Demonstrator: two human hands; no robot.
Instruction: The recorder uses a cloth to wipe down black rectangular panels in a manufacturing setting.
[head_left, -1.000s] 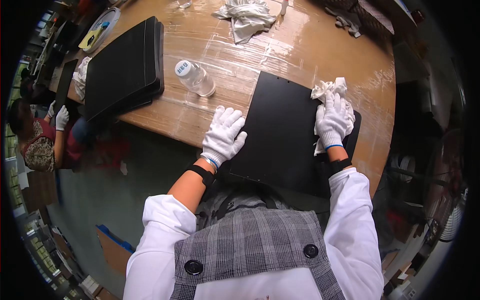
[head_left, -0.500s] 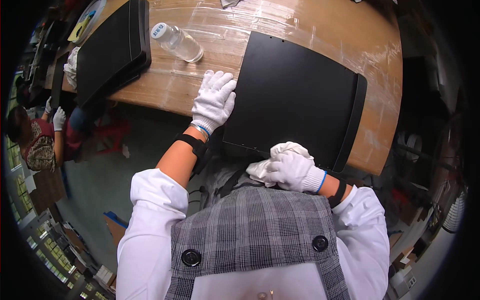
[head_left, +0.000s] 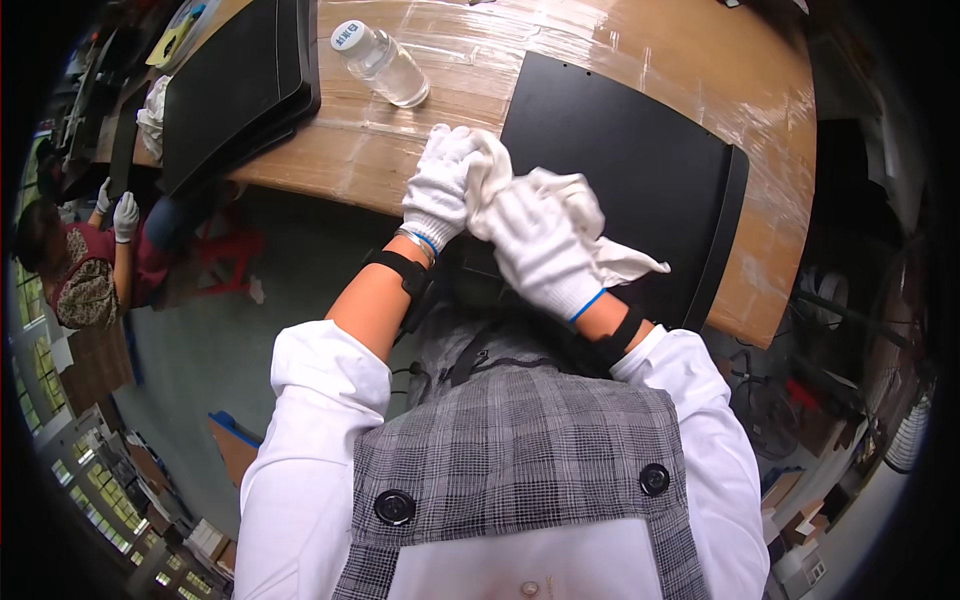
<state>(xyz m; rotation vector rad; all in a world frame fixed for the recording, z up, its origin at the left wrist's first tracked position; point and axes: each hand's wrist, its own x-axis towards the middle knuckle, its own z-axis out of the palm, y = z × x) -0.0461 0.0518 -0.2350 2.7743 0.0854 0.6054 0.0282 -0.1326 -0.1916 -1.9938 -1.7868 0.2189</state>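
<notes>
Head view: black panel [head_left: 630,170] laid flat on wooden table [head_left: 700,60], near edge overhanging toward body. White cloth [head_left: 570,215] bunched over panel's near-left corner, gripped by gloved right hand [head_left: 535,250], fingers curled around it. Left hand [head_left: 440,190] rested at panel's left edge, fingers closed on cloth end. Panel judged stiff, thin, smooth, likely slippery; best held by edges. Cloth soft, light. Bottle [head_left: 380,65] lying well apart.

even daylight, dark fisheye rim
</notes>
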